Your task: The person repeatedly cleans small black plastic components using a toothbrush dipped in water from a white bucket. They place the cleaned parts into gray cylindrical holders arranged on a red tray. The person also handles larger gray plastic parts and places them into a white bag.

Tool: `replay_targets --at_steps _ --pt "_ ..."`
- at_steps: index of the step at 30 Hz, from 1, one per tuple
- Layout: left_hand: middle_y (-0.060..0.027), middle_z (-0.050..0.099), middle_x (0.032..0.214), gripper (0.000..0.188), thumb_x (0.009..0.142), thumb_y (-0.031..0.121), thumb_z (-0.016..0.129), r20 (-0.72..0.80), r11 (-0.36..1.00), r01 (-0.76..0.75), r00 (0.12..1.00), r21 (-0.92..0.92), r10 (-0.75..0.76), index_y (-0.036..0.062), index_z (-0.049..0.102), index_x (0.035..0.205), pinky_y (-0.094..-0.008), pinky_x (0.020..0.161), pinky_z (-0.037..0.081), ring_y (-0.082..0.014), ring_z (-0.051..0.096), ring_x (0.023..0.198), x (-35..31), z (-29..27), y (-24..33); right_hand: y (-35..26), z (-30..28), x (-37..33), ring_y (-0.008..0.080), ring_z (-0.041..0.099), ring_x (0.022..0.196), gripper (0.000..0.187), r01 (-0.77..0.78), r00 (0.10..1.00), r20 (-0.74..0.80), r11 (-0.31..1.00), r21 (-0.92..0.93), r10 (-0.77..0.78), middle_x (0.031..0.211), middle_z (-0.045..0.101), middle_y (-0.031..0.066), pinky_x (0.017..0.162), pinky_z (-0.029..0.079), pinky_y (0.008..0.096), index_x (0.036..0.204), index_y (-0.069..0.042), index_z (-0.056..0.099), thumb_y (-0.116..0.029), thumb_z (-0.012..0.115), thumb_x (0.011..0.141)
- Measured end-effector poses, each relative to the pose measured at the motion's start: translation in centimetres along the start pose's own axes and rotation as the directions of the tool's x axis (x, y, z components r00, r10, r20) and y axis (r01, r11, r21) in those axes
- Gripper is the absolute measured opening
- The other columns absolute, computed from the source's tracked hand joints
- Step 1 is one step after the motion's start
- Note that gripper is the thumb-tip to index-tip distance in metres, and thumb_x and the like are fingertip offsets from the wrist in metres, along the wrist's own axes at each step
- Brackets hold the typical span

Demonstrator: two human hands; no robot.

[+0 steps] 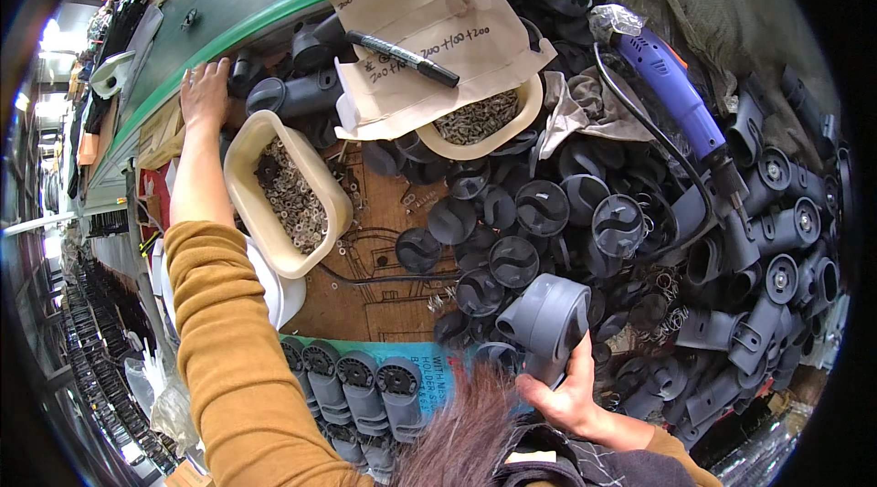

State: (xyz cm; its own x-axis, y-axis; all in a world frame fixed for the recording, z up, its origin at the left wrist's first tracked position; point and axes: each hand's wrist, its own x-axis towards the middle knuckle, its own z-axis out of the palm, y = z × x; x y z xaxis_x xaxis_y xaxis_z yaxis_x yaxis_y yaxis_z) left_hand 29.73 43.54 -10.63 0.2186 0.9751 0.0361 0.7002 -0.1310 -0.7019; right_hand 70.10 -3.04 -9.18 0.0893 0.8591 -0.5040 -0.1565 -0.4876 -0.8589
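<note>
My right hand point(568, 396), at the lower middle, is closed around a dark grey plastic tube fitting point(548, 313) with a wide round head, held tilted above the pile. At the far left my left hand point(206, 96) reaches to the bench's green edge. Its fingers look stretched out beside a dark grey tubular part point(241, 69), and nothing shows in its grasp. Just right of the left forearm sits a cream plastic tub point(239, 153) holding small metal pieces. Many round dark grey caps point(542, 208) lie heaped behind the right hand.
A second cream tub point(472, 151) of screws stands under a handwritten cardboard piece point(429, 16) bearing a black marker point(402, 58). A purple power screwdriver point(671, 89) with a black cord lies at right among grey fittings point(781, 277). Several fittings point(399, 386) stand in rows at the front.
</note>
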Motion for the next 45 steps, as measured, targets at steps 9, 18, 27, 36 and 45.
replay_targets --at_steps 9,18,27,36,45 --pt "-0.0096 0.067 0.099 0.042 0.080 0.034 0.068 0.466 -0.066 0.470 0.882 -0.880 0.069 0.0020 0.060 0.107 -0.0349 0.077 0.051 -0.0195 0.066 0.087 -12.3 -20.0 -2.2 -3.7 1.8 -1.3 0.0155 0.056 0.097 0.085 0.133 0.988 0.077 0.991 -0.005 -0.133 0.111 0.054 0.0077 0.086 0.047 0.0331 0.137 -0.009 0.023 -0.001 0.076 0.071" --pt "-0.0142 0.064 0.110 0.040 0.089 0.016 0.061 0.416 -0.684 0.717 0.667 -0.133 0.618 0.0003 0.047 0.123 -0.0362 0.083 0.054 -0.0241 0.066 0.095 -39.4 -32.7 11.6 -3.5 0.9 -9.1 0.0184 0.055 0.105 0.068 0.164 0.986 -0.052 0.977 0.133 -0.158 0.118 0.056 0.0137 0.091 0.045 0.0330 0.137 -0.001 0.028 -0.034 0.065 0.090" --pt "-0.0106 0.067 0.097 0.045 0.094 0.043 0.050 0.423 -0.541 0.836 0.526 -0.095 0.738 0.0023 0.056 0.113 -0.0336 0.075 0.055 -0.0190 0.067 0.082 -44.1 -35.1 16.7 -0.2 -2.9 -13.9 0.0218 0.060 0.105 0.061 0.140 0.977 -0.164 0.990 0.029 -0.133 0.113 0.063 0.0181 0.091 0.046 0.0319 0.143 0.003 0.030 -0.040 0.040 0.101" --pt "-0.0135 0.068 0.100 0.070 0.091 0.065 0.040 0.385 -0.568 0.819 0.550 -0.078 0.741 0.0017 0.057 0.115 -0.0366 0.073 0.058 -0.0233 0.068 0.086 -43.5 -36.8 17.8 -0.3 -4.5 -14.1 0.0162 0.062 0.099 0.063 0.154 0.982 -0.161 0.917 0.367 -0.100 0.113 0.064 0.0150 0.091 0.047 0.0276 0.140 0.009 0.032 -0.041 0.033 0.103" --pt "-0.0136 0.064 0.107 0.076 0.088 0.067 0.046 0.355 -0.581 0.779 0.625 -0.235 0.695 0.0003 0.049 0.124 -0.0358 0.082 0.055 -0.0222 0.065 0.094 -42.6 -36.6 18.4 0.4 -5.4 -12.8 0.0206 0.059 0.109 0.067 0.155 0.976 -0.188 0.957 0.246 -0.109 0.121 0.059 0.0179 0.094 0.045 0.0303 0.142 0.005 0.031 -0.040 0.053 0.096"
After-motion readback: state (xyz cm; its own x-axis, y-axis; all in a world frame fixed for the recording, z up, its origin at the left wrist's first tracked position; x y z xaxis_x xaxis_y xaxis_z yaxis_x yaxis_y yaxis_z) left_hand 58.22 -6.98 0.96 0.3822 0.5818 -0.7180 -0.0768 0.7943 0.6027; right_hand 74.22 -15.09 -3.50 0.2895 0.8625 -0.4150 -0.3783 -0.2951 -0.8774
